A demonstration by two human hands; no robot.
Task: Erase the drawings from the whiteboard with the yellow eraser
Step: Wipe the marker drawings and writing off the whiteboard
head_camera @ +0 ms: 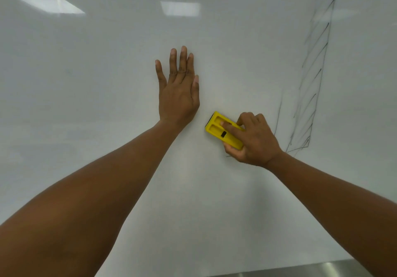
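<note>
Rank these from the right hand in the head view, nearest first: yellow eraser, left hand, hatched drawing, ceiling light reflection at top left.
1. yellow eraser: gripped in the right hand.
2. hatched drawing: just to its right.
3. left hand: flat on the whiteboard, up-left.
4. ceiling light reflection: far top left.

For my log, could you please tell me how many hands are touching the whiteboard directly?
1: the left hand lies flat on the whiteboard, left of the yellow eraser. The right hand grips the eraser instead.
</note>
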